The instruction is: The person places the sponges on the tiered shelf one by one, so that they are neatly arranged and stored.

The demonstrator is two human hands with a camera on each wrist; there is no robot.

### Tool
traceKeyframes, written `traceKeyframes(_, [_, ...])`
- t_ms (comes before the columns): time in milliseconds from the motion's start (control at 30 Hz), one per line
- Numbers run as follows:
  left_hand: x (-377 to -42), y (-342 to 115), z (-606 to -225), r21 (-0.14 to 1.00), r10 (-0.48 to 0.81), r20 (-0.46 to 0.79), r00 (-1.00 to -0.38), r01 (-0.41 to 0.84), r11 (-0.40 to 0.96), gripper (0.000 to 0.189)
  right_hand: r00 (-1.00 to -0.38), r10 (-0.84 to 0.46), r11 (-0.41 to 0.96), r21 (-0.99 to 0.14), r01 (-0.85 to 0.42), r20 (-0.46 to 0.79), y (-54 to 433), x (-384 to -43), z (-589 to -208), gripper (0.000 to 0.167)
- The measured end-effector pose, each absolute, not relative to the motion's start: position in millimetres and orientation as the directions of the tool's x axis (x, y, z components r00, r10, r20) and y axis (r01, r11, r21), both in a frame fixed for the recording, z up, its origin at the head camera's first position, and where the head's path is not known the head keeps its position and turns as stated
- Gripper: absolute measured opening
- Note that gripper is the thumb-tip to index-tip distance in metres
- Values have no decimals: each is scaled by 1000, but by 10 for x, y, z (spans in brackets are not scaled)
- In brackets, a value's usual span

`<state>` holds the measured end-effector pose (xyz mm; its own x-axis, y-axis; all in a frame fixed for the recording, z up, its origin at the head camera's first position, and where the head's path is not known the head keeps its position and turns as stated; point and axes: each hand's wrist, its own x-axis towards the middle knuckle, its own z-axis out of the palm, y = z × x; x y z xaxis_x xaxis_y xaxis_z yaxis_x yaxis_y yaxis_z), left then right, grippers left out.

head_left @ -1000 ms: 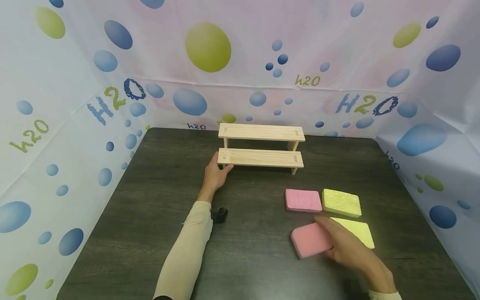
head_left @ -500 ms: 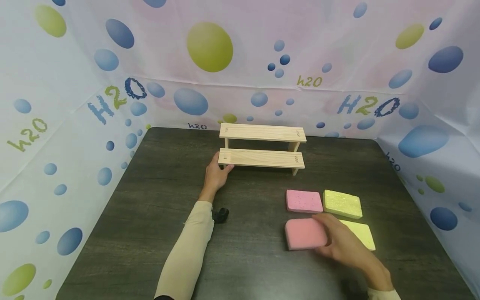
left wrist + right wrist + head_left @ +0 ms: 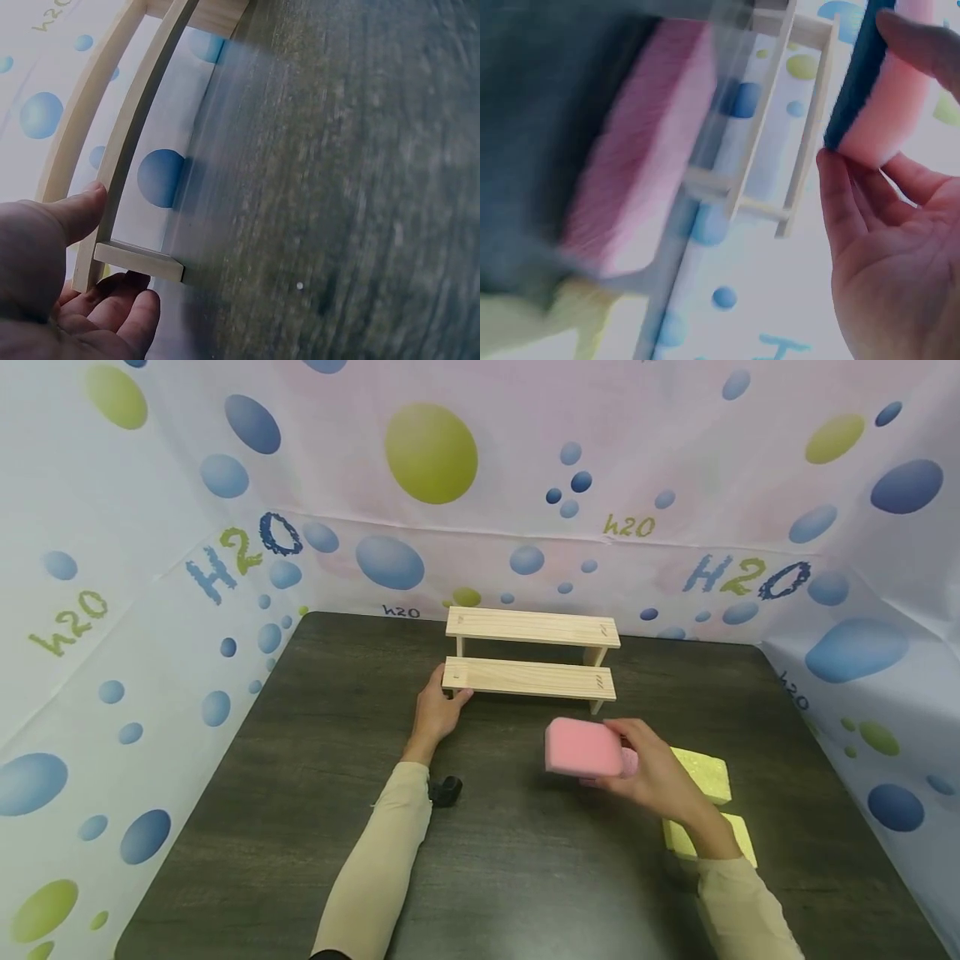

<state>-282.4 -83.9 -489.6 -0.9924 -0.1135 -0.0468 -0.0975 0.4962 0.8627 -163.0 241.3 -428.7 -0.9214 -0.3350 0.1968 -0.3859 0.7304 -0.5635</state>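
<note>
Right-hand grip (image 3: pixel 654 777) pinches one end of the dark-backed sponge (image 3: pixel 581 748), which a loosened pinch could drop onto the pink sponge (image 3: pixel 649 150) nearer the table's (image 3: pixel 510 860) right edge.

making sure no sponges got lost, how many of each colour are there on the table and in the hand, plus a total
Pink: 2 (held sponge, table sponge)
Yellow: 2 (far sponge, near sponge)
Total: 4
</note>
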Motion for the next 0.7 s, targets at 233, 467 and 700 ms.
traceKeyframes(233, [-2833,-859,-4917,864,-124,-41,-991,-98,495,74,-930,-318,715,-597,-364,187,2127,-2162,-4050,82])
traceKeyframes(467, [-2834,-859,-4922,860,-124,-37,-992,-95,501,71,-918,-343,700,-597,-391,199,1860,-2668,-3874,79])
traceKeyframes(700, [-2827,-858,-4929,866,-120,-36,-992,-91,492,70,-928,-335,743,-561,-366,162,1633,-3073,-3809,83])
